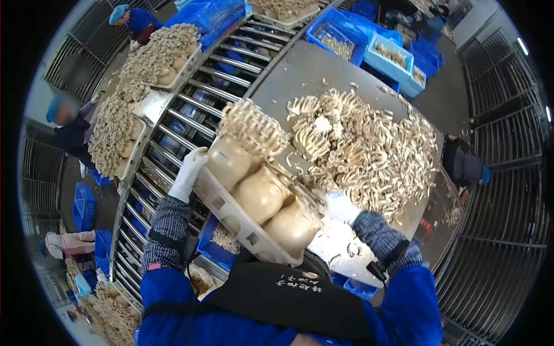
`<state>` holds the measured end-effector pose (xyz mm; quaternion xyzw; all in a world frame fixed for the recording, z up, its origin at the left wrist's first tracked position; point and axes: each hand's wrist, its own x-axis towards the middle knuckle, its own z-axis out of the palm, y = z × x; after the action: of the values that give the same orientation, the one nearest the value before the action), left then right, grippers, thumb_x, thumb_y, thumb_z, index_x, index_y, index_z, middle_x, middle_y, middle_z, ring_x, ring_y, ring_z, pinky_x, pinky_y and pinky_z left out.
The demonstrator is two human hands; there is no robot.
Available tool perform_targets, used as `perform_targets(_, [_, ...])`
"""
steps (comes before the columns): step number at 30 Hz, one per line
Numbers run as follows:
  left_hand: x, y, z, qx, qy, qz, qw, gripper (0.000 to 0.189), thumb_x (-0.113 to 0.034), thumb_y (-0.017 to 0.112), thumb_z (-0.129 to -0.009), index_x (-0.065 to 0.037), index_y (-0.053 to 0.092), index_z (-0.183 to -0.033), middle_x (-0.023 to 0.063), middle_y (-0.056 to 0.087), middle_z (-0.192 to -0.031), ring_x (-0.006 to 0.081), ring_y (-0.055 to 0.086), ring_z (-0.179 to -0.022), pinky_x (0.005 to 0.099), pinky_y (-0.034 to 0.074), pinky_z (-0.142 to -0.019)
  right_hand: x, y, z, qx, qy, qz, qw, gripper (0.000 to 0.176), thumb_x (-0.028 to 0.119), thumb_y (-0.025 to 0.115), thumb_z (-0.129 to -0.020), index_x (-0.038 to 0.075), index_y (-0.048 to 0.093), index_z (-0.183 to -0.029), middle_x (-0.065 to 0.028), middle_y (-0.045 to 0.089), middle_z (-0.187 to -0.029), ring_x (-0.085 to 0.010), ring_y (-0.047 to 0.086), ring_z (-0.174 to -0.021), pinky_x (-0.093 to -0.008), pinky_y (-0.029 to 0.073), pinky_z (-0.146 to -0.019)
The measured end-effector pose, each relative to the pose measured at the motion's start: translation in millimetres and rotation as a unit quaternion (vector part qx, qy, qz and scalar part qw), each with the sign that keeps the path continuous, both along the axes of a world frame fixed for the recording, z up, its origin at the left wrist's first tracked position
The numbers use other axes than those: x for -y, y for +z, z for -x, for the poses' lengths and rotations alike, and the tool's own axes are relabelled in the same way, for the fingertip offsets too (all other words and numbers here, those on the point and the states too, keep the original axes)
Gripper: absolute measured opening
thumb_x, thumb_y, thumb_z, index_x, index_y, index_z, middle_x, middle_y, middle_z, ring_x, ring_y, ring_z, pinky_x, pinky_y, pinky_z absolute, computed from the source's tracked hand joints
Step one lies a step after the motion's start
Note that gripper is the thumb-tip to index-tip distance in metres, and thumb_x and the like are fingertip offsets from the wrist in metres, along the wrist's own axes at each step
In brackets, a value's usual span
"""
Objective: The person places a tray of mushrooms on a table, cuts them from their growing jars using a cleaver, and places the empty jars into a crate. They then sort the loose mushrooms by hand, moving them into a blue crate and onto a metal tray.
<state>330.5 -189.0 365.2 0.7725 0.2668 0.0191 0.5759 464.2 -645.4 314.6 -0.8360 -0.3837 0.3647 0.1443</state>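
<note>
Crate (239,214) of tan bottles (261,195) sat slantwise at centre, the left hand (187,176) clasping its corner at ten o'clock, probably for steadiness. At three o'clock, the right hand (341,207) was beside loose mushrooms (389,155); whether it gripped anything couldn't be told.

Bottles (259,195) in crate (270,248); roller conveyor (190,122) left of it; mushroom heap (363,155) right, on table (300,69); tubs (388,68) beyond.

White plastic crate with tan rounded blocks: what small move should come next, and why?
Probably move the white-gloved right hand to the beige mushroom cluster: it tops the farthest block, the nearer two show none, and the white-gloved left hand holds the crate.
</note>
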Motion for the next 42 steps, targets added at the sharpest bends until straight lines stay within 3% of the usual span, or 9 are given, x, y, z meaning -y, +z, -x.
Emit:
perform_targets(6, [9, -47, -1, 0.015, -0.044, -0.118, 0.992, 0.047, -0.031, 0.067, -0.088, -0.002, 0.065, -0.125, 0.0164, 0.07, -0.116, 0.0266, 0.064, -0.111, 0.0354, 0.047, -0.099, 53, -19, 52, 0.003, -0.105, -0.147, 0.984, 0.054, 0.029, 0.06, -0.092, 0.008, 0.053, -0.141, -0.0287, 0.069, -0.103, -0.0411, 0.069, -0.096, -0.0478, 0.054, -0.085])
perform_targets(10, [56, -26, 0, -0.005, -0.051, -0.134, 0.99, 0.05, -0.033, 0.068, -0.089, -0.007, 0.062, -0.131, 0.016, 0.07, -0.117, 0.0278, 0.065, -0.111, 0.0364, 0.048, -0.098, 78, 1, 78, 0.088, -0.17, -0.117, 0.974, 0.05, 0.027, 0.062, -0.092, 0.008, 0.056, -0.138, -0.0259, 0.07, -0.104, -0.0408, 0.069, -0.095, -0.0465, 0.055, -0.083])
perform_targets(13, [80, -38, -1, 0.072, -0.052, -0.094, 0.992, 0.051, -0.033, 0.067, -0.09, -0.01, 0.061, -0.134, 0.0171, 0.068, -0.12, 0.0295, 0.065, -0.109, 0.0366, 0.049, -0.098, 96, 28, 95, 0.145, -0.299, -0.136, 0.934, 0.043, 0.019, 0.066, -0.091, 0.006, 0.061, -0.132, -0.0209, 0.071, -0.087, -0.035, 0.07, -0.075, -0.0424, 0.055, -0.069])
perform_targets(15, [101, -25, -3, 0.106, -0.039, -0.122, 0.986, 0.047, -0.026, 0.062, -0.089, -0.013, 0.062, -0.134, 0.0151, 0.064, -0.129, 0.0294, 0.061, -0.115, 0.0374, 0.045, -0.104, 97, 54, 91, 0.17, -0.286, -0.171, 0.927, 0.038, 0.018, 0.066, -0.091, 0.003, 0.063, -0.126, -0.018, 0.069, -0.078, -0.0295, 0.068, -0.064, -0.0402, 0.053, -0.064])
perform_targets(17, [112, -7, -5, 0.13, -0.076, -0.54, 0.828, 0.049, -0.017, 0.057, -0.086, -0.015, 0.063, -0.135, 0.0123, 0.059, -0.137, 0.0289, 0.053, -0.126, 0.0401, 0.039, -0.111, 68, 106, 85, 0.137, -0.255, -0.128, 0.949, 0.038, 0.02, 0.066, -0.092, 0.003, 0.063, -0.126, -0.0182, 0.069, -0.079, -0.0302, 0.068, -0.066, -0.0402, 0.054, -0.066])
perform_targets(21, [103, -17, -11, 0.119, -0.18, -0.377, 0.901, 0.053, -0.007, 0.054, -0.083, -0.014, 0.063, -0.134, 0.0111, 0.054, -0.145, 0.0334, 0.047, -0.132, 0.0441, 0.034, -0.115, -19, 153, 73, 0.141, -0.175, -0.198, 0.954, 0.038, 0.024, 0.064, -0.093, 0.003, 0.064, -0.126, -0.0207, 0.069, -0.08, -0.0347, 0.069, -0.073, -0.0426, 0.055, -0.071])
perform_targets(25, [109, 3, -1, 0.113, -0.223, -0.395, 0.884, 0.055, -0.007, 0.054, -0.083, -0.014, 0.06, -0.137, 0.0098, 0.052, -0.148, 0.0332, 0.046, -0.135, 0.0453, 0.034, -0.115, -77, 141, 39, 0.181, -0.095, -0.124, 0.971, 0.036, 0.027, 0.06, -0.095, 0.002, 0.066, -0.12, -0.023, 0.07, -0.084, -0.0386, 0.069, -0.08, -0.0467, 0.055, -0.076])
perform_targets(32, [112, 2, -5, 0.062, -0.213, -0.406, 0.887, 0.059, -0.049, 0.062, -0.09, -0.018, 0.059, -0.14, 0.009, 0.051, -0.151, 0.0341, 0.049, -0.135, 0.0468, 0.034, -0.113, -80, 133, 21, 0.236, -0.116, -0.104, 0.959, 0.03, 0.029, 0.06, -0.094, 0.002, 0.067, -0.105, -0.026, 0.068, -0.079, -0.0417, 0.069, -0.077, -0.0505, 0.055, -0.072])
perform_targets(42, [112, 8, -23, 0.001, -0.265, -0.401, 0.877, 0.06, -0.05, 0.052, -0.096, -0.017, 0.052, -0.145, 0.0087, 0.048, -0.153, 0.0345, 0.044, -0.139, 0.0468, 0.031, -0.114, -89, 105, 4, 0.207, -0.146, -0.044, 0.966, 0.032, 0.031, 0.059, -0.095, 0.0, 0.067, -0.1, -0.0251, 0.068, -0.079, -0.0422, 0.068, -0.076, -0.0514, 0.055, -0.072])
